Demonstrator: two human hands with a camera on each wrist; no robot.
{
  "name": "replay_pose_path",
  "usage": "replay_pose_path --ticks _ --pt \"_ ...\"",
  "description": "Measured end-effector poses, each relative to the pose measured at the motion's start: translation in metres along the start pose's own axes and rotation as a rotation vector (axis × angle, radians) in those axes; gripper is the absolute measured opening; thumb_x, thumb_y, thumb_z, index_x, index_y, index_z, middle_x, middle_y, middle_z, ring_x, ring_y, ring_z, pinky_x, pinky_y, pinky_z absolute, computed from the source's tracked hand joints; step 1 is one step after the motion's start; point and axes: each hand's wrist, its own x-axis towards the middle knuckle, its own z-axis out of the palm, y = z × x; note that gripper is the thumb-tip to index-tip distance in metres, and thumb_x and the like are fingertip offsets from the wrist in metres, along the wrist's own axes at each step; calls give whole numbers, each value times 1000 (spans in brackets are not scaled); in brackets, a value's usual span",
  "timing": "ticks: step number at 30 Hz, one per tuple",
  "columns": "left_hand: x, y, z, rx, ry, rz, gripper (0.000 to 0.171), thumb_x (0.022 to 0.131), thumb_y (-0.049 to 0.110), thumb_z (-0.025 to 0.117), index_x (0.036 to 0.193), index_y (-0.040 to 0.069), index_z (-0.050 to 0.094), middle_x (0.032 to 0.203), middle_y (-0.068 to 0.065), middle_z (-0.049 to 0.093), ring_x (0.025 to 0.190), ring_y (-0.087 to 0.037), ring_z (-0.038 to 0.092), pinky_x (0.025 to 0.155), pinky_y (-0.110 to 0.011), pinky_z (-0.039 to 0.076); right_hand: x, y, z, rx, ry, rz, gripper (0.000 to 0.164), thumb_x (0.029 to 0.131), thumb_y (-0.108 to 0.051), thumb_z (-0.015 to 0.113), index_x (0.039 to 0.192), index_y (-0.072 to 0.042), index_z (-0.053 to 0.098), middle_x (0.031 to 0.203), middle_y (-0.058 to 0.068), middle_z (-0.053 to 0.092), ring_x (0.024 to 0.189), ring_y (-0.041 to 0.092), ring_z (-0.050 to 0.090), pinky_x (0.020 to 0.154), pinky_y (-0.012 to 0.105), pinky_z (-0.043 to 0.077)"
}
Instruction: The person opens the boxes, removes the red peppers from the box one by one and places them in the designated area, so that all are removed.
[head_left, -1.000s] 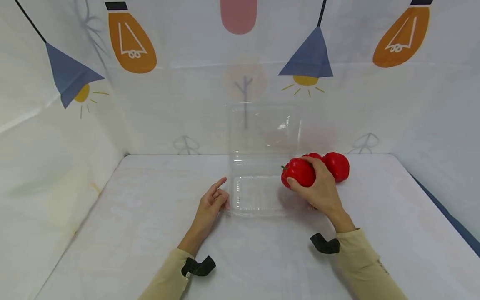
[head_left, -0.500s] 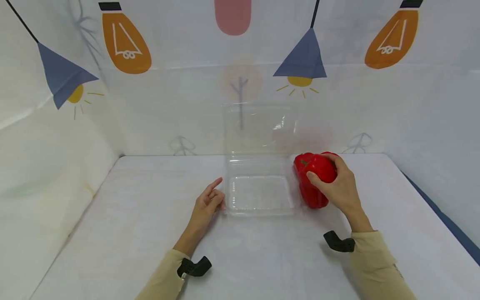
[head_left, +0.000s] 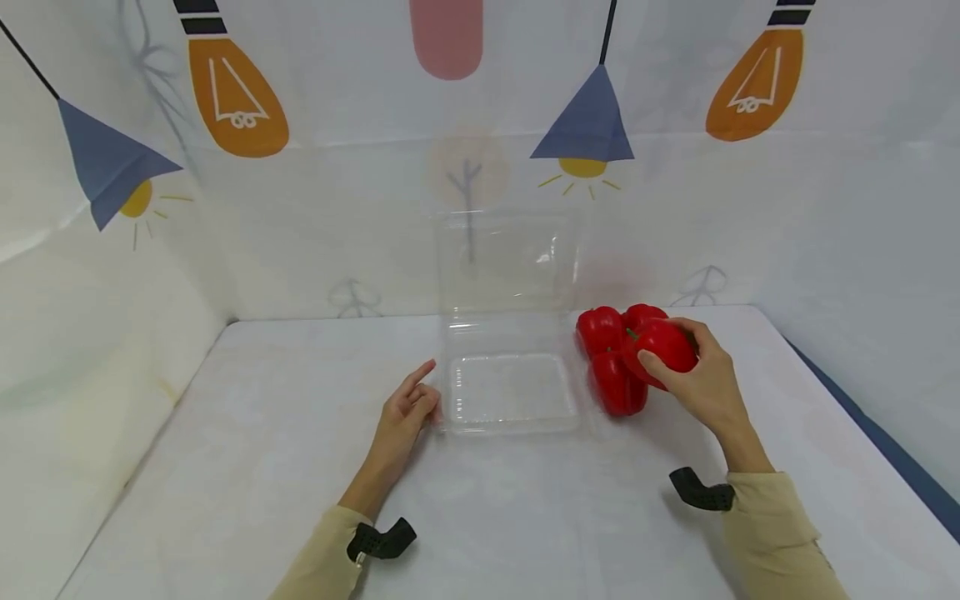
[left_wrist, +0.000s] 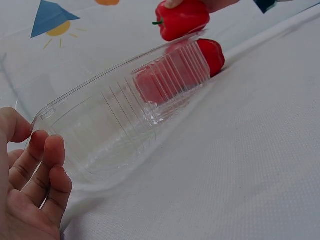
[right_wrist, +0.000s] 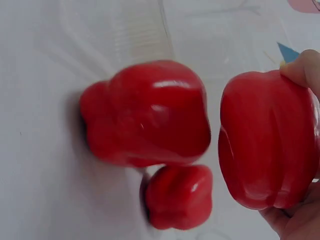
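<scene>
My right hand [head_left: 708, 379] grips a red bell pepper [head_left: 666, 350] with a green stem between thumb and fingers. In the left wrist view this pepper [left_wrist: 182, 20] is raised above the container's rim. Three more red bell peppers sit grouped beside the clear plastic container [head_left: 510, 429]: a front one [head_left: 618, 387], a back-left one [head_left: 598, 332] and a partly hidden back-right one [head_left: 645, 314]. At the container's left edge, my left hand [head_left: 405, 417] pinches the rim, its index finger stretched out. The container lies open, its lid [head_left: 506, 258] standing up behind.
A white cloth covers the table [head_left: 300, 375]. Behind it hangs a white backdrop [head_left: 360, 200] printed with lamps and bulbs. Black wrist-worn pieces sit on both sleeves, one at the left [head_left: 382, 539] and one at the right [head_left: 701, 490].
My right hand has carried the pepper rightward, from the container's right edge to the right side of the other peppers. The left hand stays at the rim. The head view has shifted slightly.
</scene>
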Motion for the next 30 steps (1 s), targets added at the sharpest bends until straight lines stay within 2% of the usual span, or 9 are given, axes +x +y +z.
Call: replay_pose_path --ticks 18,21,23,26,30 --pt "-1 -2 -1 -7 -15 1 50 95 7 51 144 12 38 81 0 53 70 -8 52 68 -17 47 3 25 -18 -16 -54 139 76 88 -46 59 145 -5 28 139 26 38 121 46 37 83 58 51" --pt "-1 -2 -1 -16 -17 6 50 95 7 52 143 11 38 81 0 53 70 -7 52 67 -17 47 4 28 -20 -4 -60 164 76 89 -48 57 145 -5 28 138 26 38 120 46 37 80 52 54" --pt "-1 -2 -1 -17 -16 8 50 95 8 52 143 12 38 81 0 53 70 -7 52 67 -17 47 4 30 -21 6 -69 178 75 90 -49 55 144 -4 28 138 26 38 120 45 37 77 44 55" --pt "0 -2 -1 -10 -15 12 50 95 8 52 143 12 38 81 -1 53 70 -8 52 67 -17 47 5 34 -23 15 -87 199 75 91 -50 52 145 -3 28 138 26 38 120 44 37 73 32 52" --pt "-1 -1 0 0 -9 8 51 95 8 52 144 12 38 82 -1 53 70 -8 52 67 -17 47 7 37 -22 20 -110 219 77 91 -53 49 146 -4 27 138 27 38 121 43 37 69 22 48"
